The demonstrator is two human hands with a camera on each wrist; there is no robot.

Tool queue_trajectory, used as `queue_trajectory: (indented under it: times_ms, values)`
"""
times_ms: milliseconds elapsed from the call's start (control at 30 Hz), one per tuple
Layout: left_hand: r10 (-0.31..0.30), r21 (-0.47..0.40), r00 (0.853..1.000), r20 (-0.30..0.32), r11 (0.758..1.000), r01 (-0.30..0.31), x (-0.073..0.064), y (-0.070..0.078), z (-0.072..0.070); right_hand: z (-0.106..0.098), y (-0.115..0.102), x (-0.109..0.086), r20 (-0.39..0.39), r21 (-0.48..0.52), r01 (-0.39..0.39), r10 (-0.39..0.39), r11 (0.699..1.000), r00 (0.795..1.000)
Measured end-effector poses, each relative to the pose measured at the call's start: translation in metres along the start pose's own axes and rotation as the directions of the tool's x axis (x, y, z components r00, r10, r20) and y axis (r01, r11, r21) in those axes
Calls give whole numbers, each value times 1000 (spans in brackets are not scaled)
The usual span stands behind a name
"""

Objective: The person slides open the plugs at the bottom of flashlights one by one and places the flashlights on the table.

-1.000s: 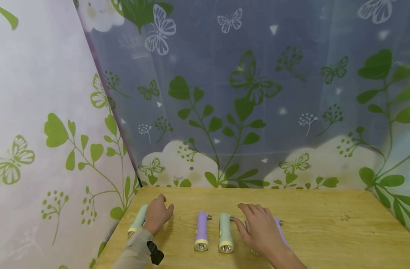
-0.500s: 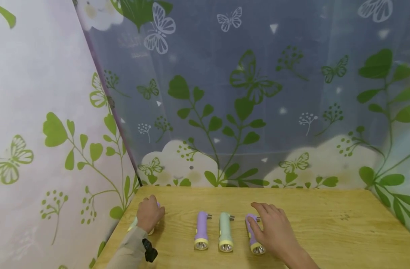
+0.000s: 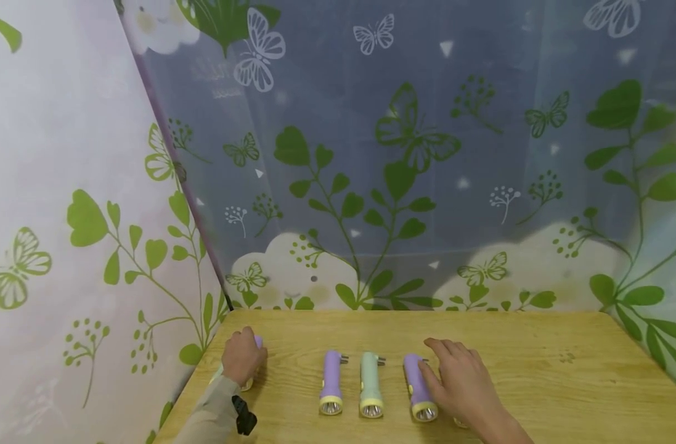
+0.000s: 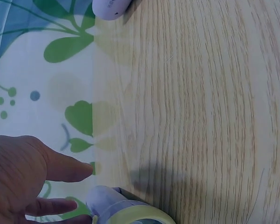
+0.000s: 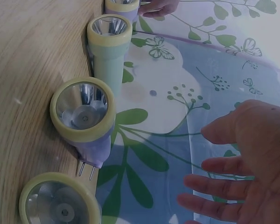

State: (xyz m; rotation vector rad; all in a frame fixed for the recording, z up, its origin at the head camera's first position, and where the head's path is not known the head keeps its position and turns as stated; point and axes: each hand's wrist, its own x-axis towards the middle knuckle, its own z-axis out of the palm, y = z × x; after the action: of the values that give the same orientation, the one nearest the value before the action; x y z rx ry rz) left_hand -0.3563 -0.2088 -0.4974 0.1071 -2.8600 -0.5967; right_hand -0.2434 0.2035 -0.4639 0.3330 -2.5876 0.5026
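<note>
My left hand (image 3: 243, 356) is over a purple flashlight (image 3: 258, 341) at the table's left; the left wrist view shows its thumb (image 4: 70, 167) straight and apart from that flashlight's yellow-rimmed head (image 4: 140, 212). A pale green flashlight (image 3: 218, 372) lies mostly hidden behind the left wrist. In the middle lie another purple flashlight (image 3: 331, 377) and a green flashlight (image 3: 370, 379), plug prongs sticking out sideways. My right hand (image 3: 464, 377) hovers with fingers extended beside a purple flashlight (image 3: 417, 382). It hides most of one more flashlight, whose yellow rim (image 3: 461, 423) peeks out below.
The wooden table (image 3: 565, 382) meets a patterned blue cloth wall (image 3: 338, 92) at the back and a pale printed cloth (image 3: 27, 185) on the left. A black wrist strap (image 3: 243, 416) sits on the left sleeve.
Both hands have moved outward: the left one leftward over the purple flashlight, the right one rightward, uncovering a purple flashlight and covering the rightmost one. The middle flashlights have stayed put.
</note>
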Motion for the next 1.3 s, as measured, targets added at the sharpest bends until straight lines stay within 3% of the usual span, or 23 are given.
queue_trajectory:
  times_ms: [367,567,800,1000,1300]
  values:
    - [13,20,1000,-8,1000,-13,1,-6,2,0,6,0,-9,14,-10,10,1000,1000]
    - [-12,2,1000,8,1000,12,1,-10,6,1,7,2,-23,15,4,-4,1000,1000]
    - [-55,22,993,105,998,52,5,-6,7,3,8,2,-28,12,0,1,1000,1000]
    - [-53,29,994,101,998,50,5,-7,9,3,9,3,-29,18,6,-6,1000,1000]
    - [-8,-80,997,79,997,15,-2,-4,9,-1,13,4,-19,29,-12,12,1000,1000]
